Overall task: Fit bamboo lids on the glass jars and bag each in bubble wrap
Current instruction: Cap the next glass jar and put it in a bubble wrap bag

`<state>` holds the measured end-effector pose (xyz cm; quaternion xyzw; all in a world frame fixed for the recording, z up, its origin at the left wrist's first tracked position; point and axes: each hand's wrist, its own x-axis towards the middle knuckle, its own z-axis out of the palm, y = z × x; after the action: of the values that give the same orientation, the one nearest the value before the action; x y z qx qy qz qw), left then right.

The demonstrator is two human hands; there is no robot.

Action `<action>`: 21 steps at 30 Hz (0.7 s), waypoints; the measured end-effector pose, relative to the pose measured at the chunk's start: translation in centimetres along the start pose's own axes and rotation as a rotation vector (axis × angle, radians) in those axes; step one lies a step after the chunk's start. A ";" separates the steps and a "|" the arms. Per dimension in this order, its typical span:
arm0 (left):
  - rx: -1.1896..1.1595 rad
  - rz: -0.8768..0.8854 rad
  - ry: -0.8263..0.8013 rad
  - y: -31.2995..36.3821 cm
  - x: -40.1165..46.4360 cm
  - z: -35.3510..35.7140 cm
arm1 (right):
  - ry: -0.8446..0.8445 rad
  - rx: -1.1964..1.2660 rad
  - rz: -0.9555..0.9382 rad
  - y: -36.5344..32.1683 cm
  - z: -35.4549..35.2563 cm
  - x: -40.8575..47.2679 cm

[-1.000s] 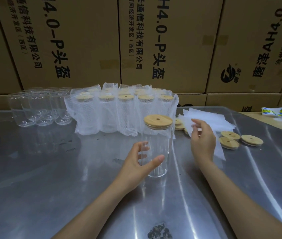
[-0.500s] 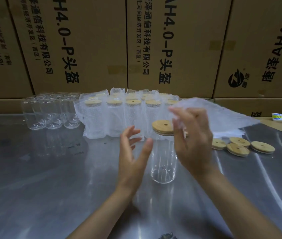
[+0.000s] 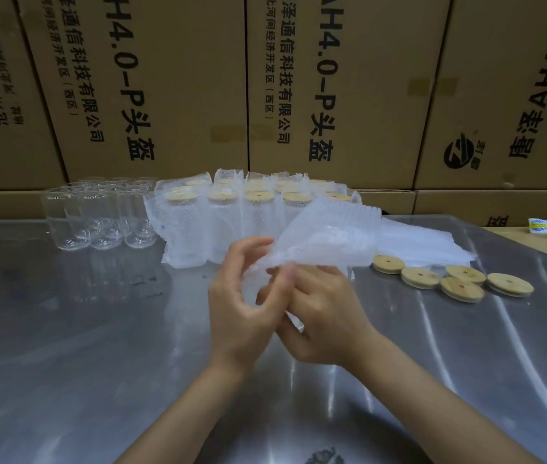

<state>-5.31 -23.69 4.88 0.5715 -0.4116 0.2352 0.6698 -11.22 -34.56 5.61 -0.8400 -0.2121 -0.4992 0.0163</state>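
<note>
You are holding a clear bubble wrap bag [image 3: 325, 239] aloft, tilted; five loose bamboo lids [image 3: 451, 279] are lying flat at right.

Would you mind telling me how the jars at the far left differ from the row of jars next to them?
1. The bare jars have no lids; the bagged jars each carry a bamboo lid.
2. The bare jars are uncovered clear glass; the bagged jars stand inside white bubble wrap.
3. The bare jars sit farther left; the bagged jars sit mid-table.
Both groups stand upright on the metal table, before the cartons.
</note>
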 end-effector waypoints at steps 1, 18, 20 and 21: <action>-0.012 -0.033 0.024 -0.1 0.2 0.1 | 0.010 0.015 -0.001 0.1 0.1 0.0; -0.255 -0.574 0.643 -4.6 3.2 -3.3 | 0.219 -0.017 0.436 3.2 0.2 -1.0; -0.190 -0.490 0.647 -4.5 3.6 -3.7 | 0.166 0.012 0.481 3.7 0.3 -1.6; -0.153 -0.426 0.635 -4.3 3.8 -3.9 | 0.151 0.037 0.507 4.0 0.3 -1.8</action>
<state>1.22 -21.53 5.52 0.4913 -0.0722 0.2247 0.8384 -10.19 -38.75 4.64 -0.8262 -0.0022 -0.5364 0.1720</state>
